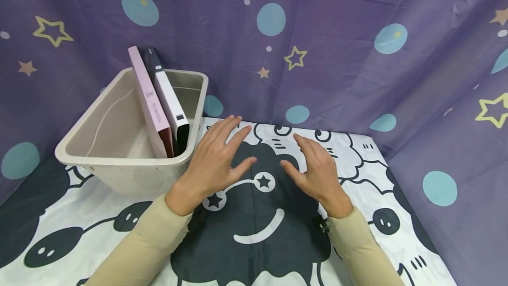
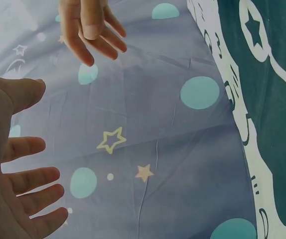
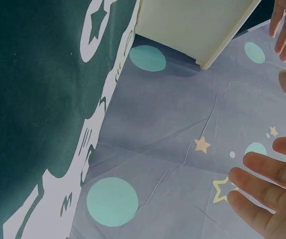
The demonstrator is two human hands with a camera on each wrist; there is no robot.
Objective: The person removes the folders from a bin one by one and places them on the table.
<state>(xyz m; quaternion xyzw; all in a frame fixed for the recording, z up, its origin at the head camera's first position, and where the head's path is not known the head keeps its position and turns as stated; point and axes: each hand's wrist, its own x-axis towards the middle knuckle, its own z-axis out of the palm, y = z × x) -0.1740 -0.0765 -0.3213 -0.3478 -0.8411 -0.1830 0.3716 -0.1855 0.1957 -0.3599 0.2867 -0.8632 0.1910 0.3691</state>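
Both hands hover over the patterned cloth, palms turned toward each other, with bare space between them. The left hand (image 1: 216,156), fingers extended and thumb spread, is beside the right wall of a beige plastic bin (image 1: 131,162). Facing it, the right hand (image 1: 317,169) also has its fingers stretched out and holds nothing. Inside the bin two file binders stand upright, leaning: a pink one (image 1: 148,96) and a black-and-white one (image 1: 170,96). The left wrist view shows the left hand's spread fingers (image 2: 36,186); in the right wrist view the right fingers (image 3: 262,184) are apart too.
A table cloth (image 1: 254,215) with black-and-white sheep drawings lies under the hands and the bin. Behind it and along the right side hangs a purple curtain (image 1: 333,78) with stars and blue dots. The bin occupies the table's back left, close to the curtain.
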